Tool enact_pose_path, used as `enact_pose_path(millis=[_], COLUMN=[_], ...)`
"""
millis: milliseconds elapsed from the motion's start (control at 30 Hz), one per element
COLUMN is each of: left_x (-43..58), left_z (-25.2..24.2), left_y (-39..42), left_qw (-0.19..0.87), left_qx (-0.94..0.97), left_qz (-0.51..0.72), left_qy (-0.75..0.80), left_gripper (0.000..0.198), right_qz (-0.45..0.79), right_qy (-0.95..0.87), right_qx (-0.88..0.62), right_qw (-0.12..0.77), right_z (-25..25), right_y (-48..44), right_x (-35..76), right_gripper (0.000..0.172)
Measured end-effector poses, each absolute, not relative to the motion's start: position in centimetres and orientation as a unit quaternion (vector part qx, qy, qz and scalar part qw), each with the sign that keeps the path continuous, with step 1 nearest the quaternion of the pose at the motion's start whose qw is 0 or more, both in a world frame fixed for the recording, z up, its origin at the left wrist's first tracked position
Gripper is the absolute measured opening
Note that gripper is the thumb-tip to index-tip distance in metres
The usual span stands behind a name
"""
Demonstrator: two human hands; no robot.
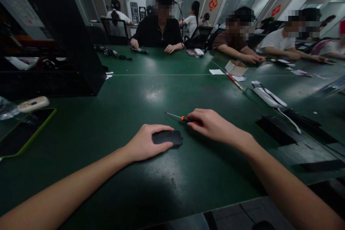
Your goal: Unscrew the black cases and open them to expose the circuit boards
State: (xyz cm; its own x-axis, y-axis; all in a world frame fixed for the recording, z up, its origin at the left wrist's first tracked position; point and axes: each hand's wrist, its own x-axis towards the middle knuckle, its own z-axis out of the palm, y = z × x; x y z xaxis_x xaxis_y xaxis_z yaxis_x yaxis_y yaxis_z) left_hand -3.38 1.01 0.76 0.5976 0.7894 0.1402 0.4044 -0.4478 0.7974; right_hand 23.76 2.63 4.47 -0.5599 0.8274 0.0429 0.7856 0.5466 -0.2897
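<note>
My left hand point(147, 143) grips a flat black rectangular box point(168, 138) by its two long sides, thumb on the near side and fingers on the far side. The box lies on the green tabletop point(121, 115); its left end is hidden in the hand. Just to the right, my right hand point(208, 124) is closed round the handle of a screwdriver point(183, 118) with an orange and black grip. Its thin metal shaft points left and away from me, behind the box and apart from it.
At the left lie a green-edged phone-like slab point(29, 129) and a beige oval case point(33, 104), beside a black cabinet point(59, 43). A white power strip point(269, 96), black flat pieces point(280, 129) and a small cardboard box point(236, 67) lie to the right. Several people sit across the table.
</note>
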Motion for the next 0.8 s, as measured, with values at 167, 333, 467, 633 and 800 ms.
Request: enact_pose_path(millis=[167, 333, 467, 633, 800], left_x=[-2.9, -2.5, -2.5, -2.6, -2.9], left_z=[0.9, 1.0, 0.7, 0.7, 0.9], left_y=[1.5, 2.7, 3.1, 2.8, 2.7], left_qw=[0.375, 0.364, 0.367, 0.367, 0.362], left_qx=[0.798, 0.796, 0.796, 0.799, 0.805], left_qz=[0.258, 0.267, 0.269, 0.264, 0.258], left_qy=[0.396, 0.404, 0.398, 0.396, 0.394], left_gripper=[0.040, 0.040, 0.043, 0.042, 0.041], right_qz=[0.045, -0.021, -0.022, -0.027, -0.036], right_qy=[-0.891, -0.903, -0.910, -0.915, -0.917], right_qx=[-0.432, -0.411, -0.397, -0.392, -0.384], right_qw=[0.130, 0.121, 0.117, 0.088, 0.104], right_z=[13.2, 17.0, 15.7, 14.7, 14.5], right_y=[2.8, 3.5, 3.9, 3.7, 4.0], right_x=[22.5, 21.6, 20.5, 19.4, 19.7], right_gripper=[0.026, 0.029, 0.025, 0.018, 0.024])
